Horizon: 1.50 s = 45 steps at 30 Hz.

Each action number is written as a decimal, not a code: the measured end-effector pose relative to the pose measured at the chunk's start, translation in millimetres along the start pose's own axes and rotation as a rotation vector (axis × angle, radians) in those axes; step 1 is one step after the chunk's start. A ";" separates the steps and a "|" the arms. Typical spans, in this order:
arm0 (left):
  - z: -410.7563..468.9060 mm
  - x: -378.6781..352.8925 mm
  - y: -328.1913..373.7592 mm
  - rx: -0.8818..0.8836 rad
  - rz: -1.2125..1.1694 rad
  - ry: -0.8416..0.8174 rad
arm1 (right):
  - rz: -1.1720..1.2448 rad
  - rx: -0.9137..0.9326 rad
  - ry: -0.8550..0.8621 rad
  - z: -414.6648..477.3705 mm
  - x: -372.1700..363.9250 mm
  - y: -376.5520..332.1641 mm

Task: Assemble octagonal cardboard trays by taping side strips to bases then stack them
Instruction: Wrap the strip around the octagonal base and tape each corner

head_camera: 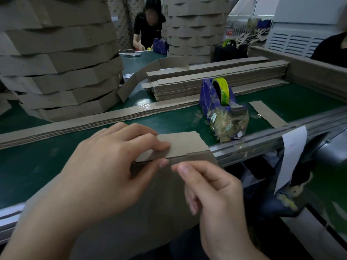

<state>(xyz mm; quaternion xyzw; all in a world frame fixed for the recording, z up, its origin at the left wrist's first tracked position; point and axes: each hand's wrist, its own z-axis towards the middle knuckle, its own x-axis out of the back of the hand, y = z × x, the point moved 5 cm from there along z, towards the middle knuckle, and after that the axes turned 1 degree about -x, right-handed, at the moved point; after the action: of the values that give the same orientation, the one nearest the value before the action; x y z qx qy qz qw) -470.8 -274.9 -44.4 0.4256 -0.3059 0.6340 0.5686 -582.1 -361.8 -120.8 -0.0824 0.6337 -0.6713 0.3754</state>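
A brown cardboard base [150, 196] lies in front of me over the near edge of the green table [28, 166]. My left hand [105, 166] pinches the end of a side strip [185, 145] against the base's far edge, fingers on top and thumb underneath. Just to the right, my right hand [212, 190] has its thumb and forefinger pinched together at the strip's fold line; whether clear tape sits between them is too hard to see. A blue tape dispenser [219, 107] with a green roll stands beyond the strip.
Tall stacks of finished trays [60, 62] rise at the left and at the back [195, 29]. Piles of flat side strips [216, 79] lie across the middle, one long strip [90, 121] nearer me. Another person [148, 25] works at the far end. A metal rail [281, 136] edges the table.
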 end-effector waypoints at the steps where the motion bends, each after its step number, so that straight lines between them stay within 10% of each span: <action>1: -0.8 0.2 0.0 -0.001 -0.011 -0.005 | 0.022 -0.061 0.014 0.5 -2.0 4.4; 24: -3.7 10.1 3.8 0.034 -0.158 -0.129 | -0.003 -0.280 -0.067 2.3 -2.7 3.8; 42: 5.0 7.3 11.2 -0.013 0.051 0.174 | -0.218 -0.521 -0.272 -4.0 3.1 30.1; 45: 1.8 7.7 9.7 -0.048 0.109 0.148 | -0.223 -0.330 -0.161 9.8 14.6 17.6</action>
<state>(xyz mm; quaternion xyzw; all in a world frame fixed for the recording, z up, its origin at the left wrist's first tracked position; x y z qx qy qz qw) -479.8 -274.5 -35.8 0.3464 -0.3007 0.6865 0.5642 -579.6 -376.9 -140.3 -0.2656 0.6899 -0.5872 0.3297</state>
